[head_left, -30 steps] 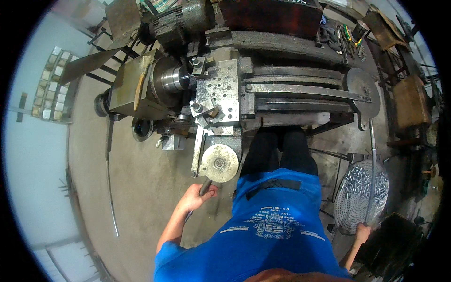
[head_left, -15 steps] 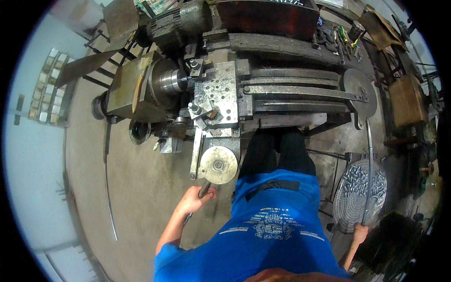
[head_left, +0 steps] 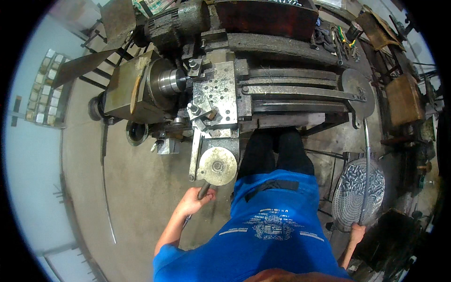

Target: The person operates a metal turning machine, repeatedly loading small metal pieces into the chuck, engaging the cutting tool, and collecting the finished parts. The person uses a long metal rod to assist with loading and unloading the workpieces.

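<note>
My left hand (head_left: 191,201) is closed round a dark lever handle (head_left: 204,190), which sticks out from under a round pale metal disc (head_left: 217,166) at the near end of a lathe. At the lower right, my right hand (head_left: 358,232) grips the end of a long shiny metal lever (head_left: 367,160). That lever runs up to a grey disc plate (head_left: 359,96) at the right end of the bed. A perforated slide plate (head_left: 217,87) carries bolted tool clamps (head_left: 195,109). Close to its left side is the bright round spindle nose (head_left: 171,82).
Under the long lever, a round perforated tray (head_left: 350,204) holds many small metal pieces (head_left: 353,177). A motor (head_left: 178,23) and a dark red box (head_left: 268,19) stand behind the lathe. Hand tools (head_left: 345,42) lie at the back right. A thin rod (head_left: 107,197) stands out at left.
The whole view has slid very slightly to the left. Both hands keep their holds on the levers, and the slide shows no clear movement.
</note>
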`<state>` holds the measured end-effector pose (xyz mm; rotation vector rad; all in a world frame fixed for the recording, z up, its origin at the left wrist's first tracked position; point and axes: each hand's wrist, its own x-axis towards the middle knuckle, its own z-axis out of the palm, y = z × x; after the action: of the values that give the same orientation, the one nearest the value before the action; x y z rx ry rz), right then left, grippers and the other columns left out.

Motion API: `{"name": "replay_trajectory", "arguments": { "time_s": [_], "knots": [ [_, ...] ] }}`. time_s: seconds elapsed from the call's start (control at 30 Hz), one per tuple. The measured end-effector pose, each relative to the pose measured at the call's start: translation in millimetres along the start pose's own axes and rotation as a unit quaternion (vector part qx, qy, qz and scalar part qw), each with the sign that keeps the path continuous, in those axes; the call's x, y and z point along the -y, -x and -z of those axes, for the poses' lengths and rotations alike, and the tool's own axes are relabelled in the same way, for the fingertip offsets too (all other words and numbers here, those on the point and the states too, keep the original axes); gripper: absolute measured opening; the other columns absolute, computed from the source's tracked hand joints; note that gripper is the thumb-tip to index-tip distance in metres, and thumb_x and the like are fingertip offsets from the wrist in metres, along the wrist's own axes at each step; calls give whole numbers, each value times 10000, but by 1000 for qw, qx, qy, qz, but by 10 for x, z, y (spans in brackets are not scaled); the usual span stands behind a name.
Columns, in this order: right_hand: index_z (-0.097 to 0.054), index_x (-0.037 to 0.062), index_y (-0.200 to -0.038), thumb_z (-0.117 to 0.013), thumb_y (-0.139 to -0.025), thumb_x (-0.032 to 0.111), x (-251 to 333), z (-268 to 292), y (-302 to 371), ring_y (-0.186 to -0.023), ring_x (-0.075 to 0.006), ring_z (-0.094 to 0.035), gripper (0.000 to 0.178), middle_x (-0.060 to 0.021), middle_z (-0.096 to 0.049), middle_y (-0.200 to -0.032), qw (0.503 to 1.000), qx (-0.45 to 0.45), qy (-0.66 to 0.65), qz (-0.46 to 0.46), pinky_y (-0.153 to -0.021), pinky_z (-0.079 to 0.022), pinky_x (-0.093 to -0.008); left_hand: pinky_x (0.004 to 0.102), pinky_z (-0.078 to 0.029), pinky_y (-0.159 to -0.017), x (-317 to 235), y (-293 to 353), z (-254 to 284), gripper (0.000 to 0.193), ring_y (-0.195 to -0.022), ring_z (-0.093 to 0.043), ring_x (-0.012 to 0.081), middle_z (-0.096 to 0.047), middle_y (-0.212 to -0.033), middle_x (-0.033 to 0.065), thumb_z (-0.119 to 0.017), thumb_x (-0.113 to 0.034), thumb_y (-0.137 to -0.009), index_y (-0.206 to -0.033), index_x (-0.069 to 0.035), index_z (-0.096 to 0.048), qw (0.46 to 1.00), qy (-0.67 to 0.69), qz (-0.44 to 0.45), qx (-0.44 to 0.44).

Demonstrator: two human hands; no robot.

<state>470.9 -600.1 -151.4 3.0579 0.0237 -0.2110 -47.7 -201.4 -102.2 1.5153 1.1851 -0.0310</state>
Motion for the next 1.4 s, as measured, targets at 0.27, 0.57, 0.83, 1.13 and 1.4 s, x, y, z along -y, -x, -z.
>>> {"name": "replay_trajectory", "arguments": {
  "time_s": [0.27, 0.57, 0.83, 1.13, 1.4],
  "knots": [
    [-569, -52, -1009, -554, -629, 333, 196, 160, 164, -1037, -402, -542, 542, -284, -573, -1067, 997, 56, -7, -52, -859, -427, -420, 269, -476, -729, -31, -4, 10, 172, -797, -610, 121, -669, -838, 51, -589, -85, -820, -969, -9, -628, 1000, -6, 5, -3],
    [-578, -56, -848, -569, -634, 351, -178, -169, 64, -873, -433, -551, 460, -288, -580, -909, 999, -23, -33, 15, -768, -432, -463, 308, -488, -723, -38, -6, 13, 177, -788, -651, 203, -679, -823, 91, -594, -135, -815, -950, -31, -640, 1000, 7, -11, -2],
    [-587, -47, -860, -564, -656, 328, 70, -41, 254, -908, -442, -545, 428, -259, -592, -927, 999, -16, -38, -33, -763, -438, -482, 307, -490, -729, -103, 6, 32, 177, -795, -653, 202, -676, -814, 99, -580, -128, -818, -948, -22, -637, 1000, -6, -17, 1],
    [-590, -40, -858, -572, -644, 330, 1, -72, 298, -879, -455, -556, 428, -263, -593, -897, 999, -22, -33, 10, -768, -444, -484, 277, -467, -710, -98, 5, 37, 155, -757, -597, 120, -662, -800, 41, -588, -120, -819, -928, -28, -646, 1000, 12, -14, 8],
    [-579, -57, -912, -577, -627, 322, 236, 84, 487, -899, -443, -564, 475, -282, -600, -919, 998, -10, -49, -35, -792, -441, -459, 283, -469, -733, -92, 6, 25, 159, -774, -603, 130, -665, -807, 49, -586, -112, -814, -927, -15, -640, 1000, 11, -14, 5]
  ]
}}
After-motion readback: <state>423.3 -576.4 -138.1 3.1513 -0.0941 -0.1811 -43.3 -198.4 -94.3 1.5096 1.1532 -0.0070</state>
